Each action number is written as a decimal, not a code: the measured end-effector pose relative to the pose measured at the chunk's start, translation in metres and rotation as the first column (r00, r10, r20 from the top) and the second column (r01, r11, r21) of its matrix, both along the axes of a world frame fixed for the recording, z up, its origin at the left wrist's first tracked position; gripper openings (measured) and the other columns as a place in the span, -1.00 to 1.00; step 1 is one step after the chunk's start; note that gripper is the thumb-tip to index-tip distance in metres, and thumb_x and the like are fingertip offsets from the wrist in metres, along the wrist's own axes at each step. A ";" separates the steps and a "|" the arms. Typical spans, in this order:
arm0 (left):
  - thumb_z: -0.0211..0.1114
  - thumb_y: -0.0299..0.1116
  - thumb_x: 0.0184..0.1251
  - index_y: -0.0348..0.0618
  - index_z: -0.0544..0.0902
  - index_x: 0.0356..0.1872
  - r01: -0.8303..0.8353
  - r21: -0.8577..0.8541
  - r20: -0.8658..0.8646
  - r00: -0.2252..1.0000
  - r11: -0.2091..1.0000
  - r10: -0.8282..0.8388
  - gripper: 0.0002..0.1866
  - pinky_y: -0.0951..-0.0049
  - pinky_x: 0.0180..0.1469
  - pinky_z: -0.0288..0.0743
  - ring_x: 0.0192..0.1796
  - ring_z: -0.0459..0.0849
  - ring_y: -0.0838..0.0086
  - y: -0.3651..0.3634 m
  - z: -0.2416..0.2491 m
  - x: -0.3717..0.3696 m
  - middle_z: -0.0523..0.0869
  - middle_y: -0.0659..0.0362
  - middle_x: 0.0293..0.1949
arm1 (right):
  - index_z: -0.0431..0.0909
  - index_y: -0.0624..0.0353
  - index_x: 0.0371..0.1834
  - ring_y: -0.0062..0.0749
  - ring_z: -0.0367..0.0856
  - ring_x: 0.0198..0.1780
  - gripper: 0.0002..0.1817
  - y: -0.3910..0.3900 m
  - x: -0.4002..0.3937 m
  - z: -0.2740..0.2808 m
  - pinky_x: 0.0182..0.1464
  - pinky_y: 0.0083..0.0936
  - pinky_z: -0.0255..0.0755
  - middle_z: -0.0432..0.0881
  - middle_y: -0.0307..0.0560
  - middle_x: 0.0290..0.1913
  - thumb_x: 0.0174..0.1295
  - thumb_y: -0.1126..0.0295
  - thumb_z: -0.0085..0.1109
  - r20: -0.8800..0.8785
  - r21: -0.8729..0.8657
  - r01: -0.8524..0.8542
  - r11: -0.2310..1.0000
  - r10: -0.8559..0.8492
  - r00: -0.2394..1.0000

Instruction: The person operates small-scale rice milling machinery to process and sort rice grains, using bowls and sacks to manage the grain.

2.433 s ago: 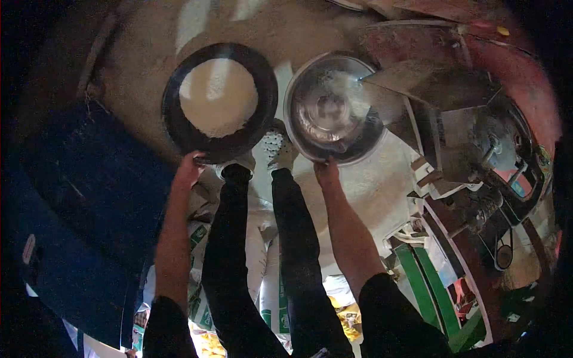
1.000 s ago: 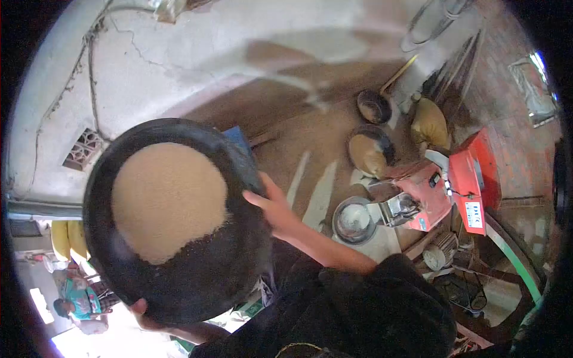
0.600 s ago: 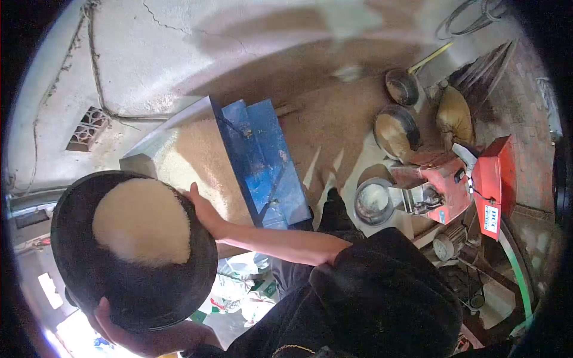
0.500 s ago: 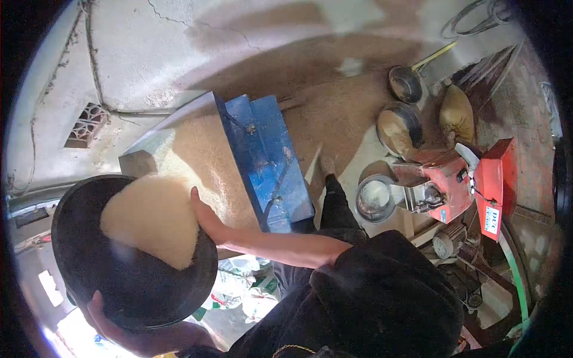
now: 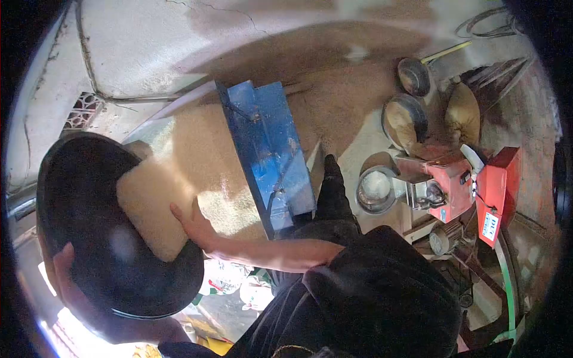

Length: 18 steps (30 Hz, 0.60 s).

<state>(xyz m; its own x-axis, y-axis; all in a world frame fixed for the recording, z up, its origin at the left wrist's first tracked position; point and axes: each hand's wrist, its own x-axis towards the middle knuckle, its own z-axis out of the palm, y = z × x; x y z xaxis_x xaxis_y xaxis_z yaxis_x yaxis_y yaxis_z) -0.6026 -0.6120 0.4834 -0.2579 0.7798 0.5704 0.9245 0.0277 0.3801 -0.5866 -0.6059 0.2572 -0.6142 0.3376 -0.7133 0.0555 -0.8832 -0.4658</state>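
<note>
A large black basin [image 5: 89,197] is tilted toward a wide hopper, with a heap of pale, fine grain [image 5: 149,203] against its right side. My left hand [image 5: 74,292] grips the lower left edge, thumb over the rim and the other fingers hidden beneath. At the right edge my right hand [image 5: 197,224] is closed on the rim beside the heap, its grip partly hidden. Beyond this edge, grain fills the hopper [image 5: 209,143], which adjoins a blue metal machine body [image 5: 268,149]. The heap and the hopper's grain visually run together.
Right of the blue body stands a red machine [image 5: 450,182], with a metal bowl of pale powder [image 5: 376,186] beside it. Farther back are a basin [image 5: 400,122], a dark pan [image 5: 413,77] and a full sack [image 5: 462,113]. Printed bags [image 5: 227,277] lie below the hopper.
The black basin has tipped more steeply and shifted slightly up and left. Its grain has moved closer to the hopper side. Both hands have moved with the basin.
</note>
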 end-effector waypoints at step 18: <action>0.04 -0.44 0.07 -0.24 0.29 0.24 0.147 -0.499 0.105 0.988 0.854 -0.109 -0.41 0.36 0.19 0.27 0.15 0.41 0.29 0.102 0.047 0.005 0.41 -0.03 0.15 | -0.64 0.23 0.32 -0.03 0.38 0.14 0.27 -0.025 -0.016 0.024 0.15 -0.32 0.31 0.24 0.34 0.21 -0.04 -0.21 0.18 -0.315 -0.139 0.026 0.990 -0.069 0.947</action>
<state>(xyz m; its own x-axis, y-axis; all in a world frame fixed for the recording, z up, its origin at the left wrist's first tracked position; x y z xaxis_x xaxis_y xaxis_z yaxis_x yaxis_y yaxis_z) -0.5978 -0.5097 0.5306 -0.1600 0.9843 0.0742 0.9045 0.1161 0.4103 -0.6027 -0.6305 0.2810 -0.8021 0.2880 -0.5231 -0.1198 -0.9358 -0.3316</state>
